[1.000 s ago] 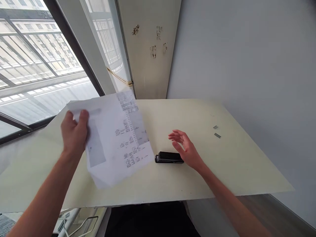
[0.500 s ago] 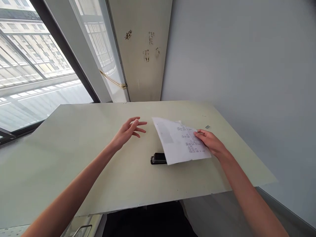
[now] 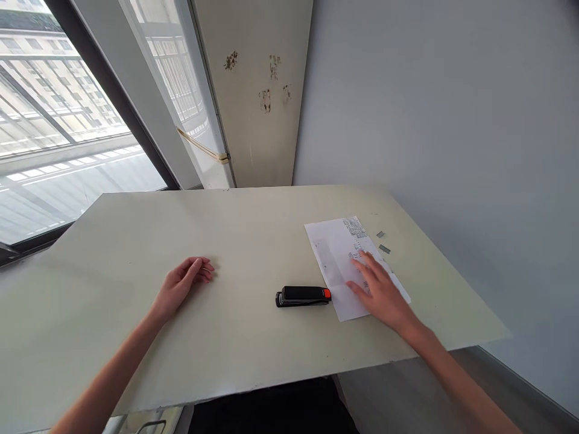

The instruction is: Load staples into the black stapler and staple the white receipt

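Observation:
A sheet of white paper with printed text lies on the table. My right hand is over its right side with the fingers spread, gripping nothing; whether the fingertips touch the paper I cannot tell. A black stapler with a red end lies to the left, its red end at the paper's edge. Away to the left, my left hand rests on the table, its fingers loosely curled in and nothing visible in them.
Two small grey strips, seemingly staples, lie beyond the paper's right edge. The pale table meets a grey wall on the right. A window is at the left, and a marked panel stands behind.
The paper, held up in my right hand before, now lies on the table, and that hand has let go. The stapler is uncovered. My left hand has moved left and down and curled its fingers.

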`<state>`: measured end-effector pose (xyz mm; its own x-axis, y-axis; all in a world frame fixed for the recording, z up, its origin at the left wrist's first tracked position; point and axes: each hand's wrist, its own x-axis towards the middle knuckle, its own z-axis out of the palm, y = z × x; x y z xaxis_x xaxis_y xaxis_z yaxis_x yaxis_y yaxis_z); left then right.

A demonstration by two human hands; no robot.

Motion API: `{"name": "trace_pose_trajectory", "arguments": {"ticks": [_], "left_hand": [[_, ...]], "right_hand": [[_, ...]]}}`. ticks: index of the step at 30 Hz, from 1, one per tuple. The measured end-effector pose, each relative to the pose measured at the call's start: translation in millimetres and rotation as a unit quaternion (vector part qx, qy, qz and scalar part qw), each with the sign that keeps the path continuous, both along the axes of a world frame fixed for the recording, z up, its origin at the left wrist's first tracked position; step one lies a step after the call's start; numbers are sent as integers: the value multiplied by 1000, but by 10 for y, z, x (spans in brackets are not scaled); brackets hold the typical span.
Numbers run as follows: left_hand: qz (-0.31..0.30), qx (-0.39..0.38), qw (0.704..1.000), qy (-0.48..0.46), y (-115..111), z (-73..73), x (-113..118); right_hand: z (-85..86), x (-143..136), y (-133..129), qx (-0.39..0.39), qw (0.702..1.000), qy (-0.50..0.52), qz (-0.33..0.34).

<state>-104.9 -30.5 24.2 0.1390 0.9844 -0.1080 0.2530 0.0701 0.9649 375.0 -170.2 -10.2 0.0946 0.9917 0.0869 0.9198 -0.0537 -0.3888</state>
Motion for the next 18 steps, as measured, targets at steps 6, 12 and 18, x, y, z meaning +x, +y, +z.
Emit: {"name": "trace_pose_trajectory", "arguments": {"ticks": [6,12,18], "left_hand": [[15,69,996,58,-176,-95,134],[13,81,993,81,-295,-166,105],[44,78,990,112,-425,-121,162]], "right_hand": [[-271,-400,-95,18,999,44,-27],[89,-592,-255,60,990,121,39],[-5,-993,-181,74,972,166,149]]}}
